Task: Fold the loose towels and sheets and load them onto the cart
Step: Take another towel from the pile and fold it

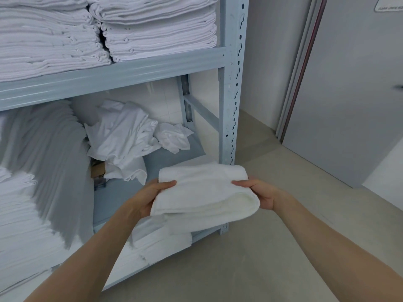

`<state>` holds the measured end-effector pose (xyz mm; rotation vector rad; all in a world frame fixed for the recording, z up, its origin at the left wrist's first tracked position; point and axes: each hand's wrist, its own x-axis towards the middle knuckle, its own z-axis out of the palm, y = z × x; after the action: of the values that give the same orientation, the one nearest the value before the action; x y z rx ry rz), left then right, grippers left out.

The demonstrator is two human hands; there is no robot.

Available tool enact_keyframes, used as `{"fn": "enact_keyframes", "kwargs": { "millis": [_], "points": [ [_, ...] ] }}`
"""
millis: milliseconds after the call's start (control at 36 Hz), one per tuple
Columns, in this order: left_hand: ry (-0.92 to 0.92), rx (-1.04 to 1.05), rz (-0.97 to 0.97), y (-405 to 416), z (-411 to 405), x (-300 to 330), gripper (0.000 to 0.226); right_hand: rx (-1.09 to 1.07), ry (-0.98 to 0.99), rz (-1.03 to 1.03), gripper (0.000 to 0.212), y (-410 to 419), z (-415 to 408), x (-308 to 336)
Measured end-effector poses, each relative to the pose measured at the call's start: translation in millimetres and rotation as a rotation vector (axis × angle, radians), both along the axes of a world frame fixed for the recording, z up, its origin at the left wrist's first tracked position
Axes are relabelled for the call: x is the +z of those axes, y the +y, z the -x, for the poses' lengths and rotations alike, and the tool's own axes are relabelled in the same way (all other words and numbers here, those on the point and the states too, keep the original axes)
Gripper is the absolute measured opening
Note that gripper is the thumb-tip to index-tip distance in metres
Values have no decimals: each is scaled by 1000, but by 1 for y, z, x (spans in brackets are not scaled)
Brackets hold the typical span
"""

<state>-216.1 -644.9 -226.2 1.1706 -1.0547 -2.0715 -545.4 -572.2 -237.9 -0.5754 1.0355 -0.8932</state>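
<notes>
Left hand [152, 196] clamped on the left end of a folded towel [205, 195], thumb on top. Right hand [260, 194] clamped on the right end, by the rounded fold. Towel held level between them, off the rack [231, 88]. Below the hands: folded towels [161, 240] on the bottom shelf. Beyond the left hand: crumpled sheets [122, 138]. Above: neat stacks [152, 29]. Right of the right hand: floor [305, 214], door [349, 94].
</notes>
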Motion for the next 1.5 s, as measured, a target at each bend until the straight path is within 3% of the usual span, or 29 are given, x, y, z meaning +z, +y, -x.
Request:
{"fn": "enact_keyframes", "kwargs": {
  "millis": [83,222,333,444,528,611,694,861,1000,1111,1278,1361,1500],
  "points": [
    [-11,35,34,-3,-1,0,61,12,72,71,54,-1,-3,1],
    [1,98,206,-10,2,10,61,-22,118,206,44,-9,-1,15],
    [82,112,362,-21,0,35,39,-89,85,328,46,-20,10,32],
    [24,207,322,-32,-3,43,28,-155,113,314,33,-31,10,37],
    [-29,204,196,-38,1,43,10,-202,108,307,49,-36,10,32],
    [-51,255,218,-42,4,33,30,-274,49,306,31,-36,10,23],
    [-58,324,204,-38,6,22,20,-289,-8,247,18,-37,10,10],
    [-126,176,261,-31,14,19,18,-157,116,159,22,-44,11,1],
    [27,149,143,-29,25,-3,24,-141,-13,147,29,-45,19,-6],
    [48,222,117,-31,31,-13,27,-151,-105,87,34,-52,28,-14],
    [100,255,41,-40,36,-19,41,-89,-184,2,68,-73,43,-29],
    [94,265,8,-41,36,-26,66,3,-118,4,60,-81,44,-33],
    [55,301,10,-36,31,-40,66,105,-99,-37,52,-92,37,-45]
  ]
}}
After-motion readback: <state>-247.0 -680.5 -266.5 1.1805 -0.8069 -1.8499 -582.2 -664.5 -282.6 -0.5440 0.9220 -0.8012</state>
